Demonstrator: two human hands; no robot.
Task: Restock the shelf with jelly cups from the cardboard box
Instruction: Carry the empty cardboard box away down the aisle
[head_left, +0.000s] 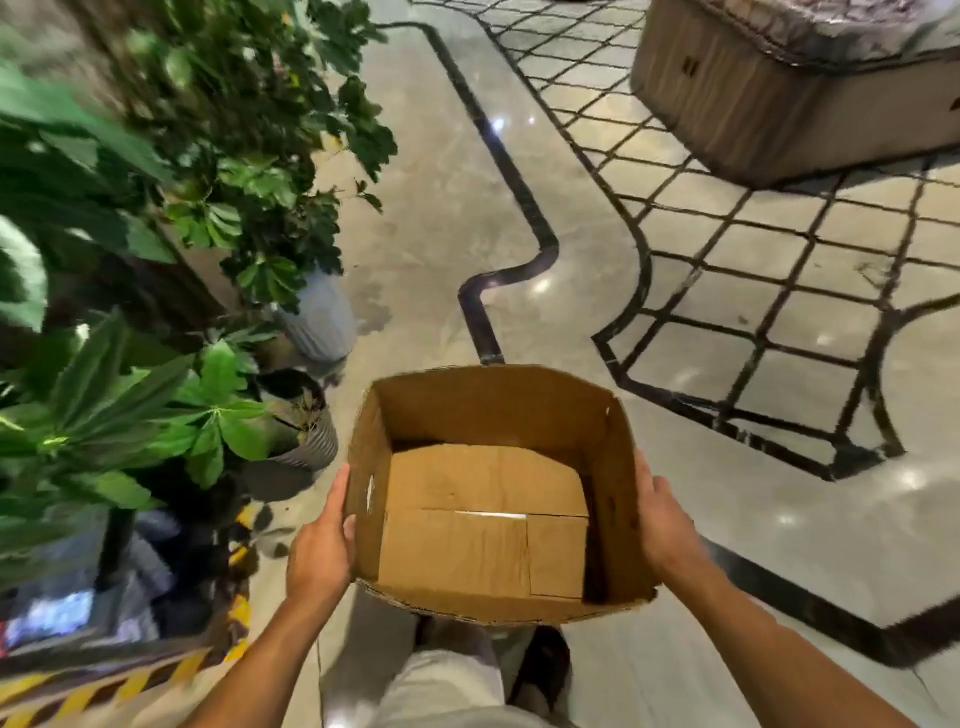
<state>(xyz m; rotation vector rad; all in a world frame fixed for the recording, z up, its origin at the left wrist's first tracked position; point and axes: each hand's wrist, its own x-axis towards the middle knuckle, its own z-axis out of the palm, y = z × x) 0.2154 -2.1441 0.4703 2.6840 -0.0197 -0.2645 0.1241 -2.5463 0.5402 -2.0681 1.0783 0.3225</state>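
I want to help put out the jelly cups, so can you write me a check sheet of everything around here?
Surface: glossy tiled floor with dark inlaid lines.
Job's things: cardboard box, open-topped, no jelly cups inside; no shelf seen.
Clutter: nothing seen.
Hands: left hand and right hand press flat on the box's sides, carrying it.
Cables: nothing seen.
Surroundings: potted plants at left, striped hazard tape, brown stand far right.

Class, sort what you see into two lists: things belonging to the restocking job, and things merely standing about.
Job: empty cardboard box, held between left hand and right hand.

Standing about: potted plants, white ribbed pot, brown display stand, striped hazard tape.
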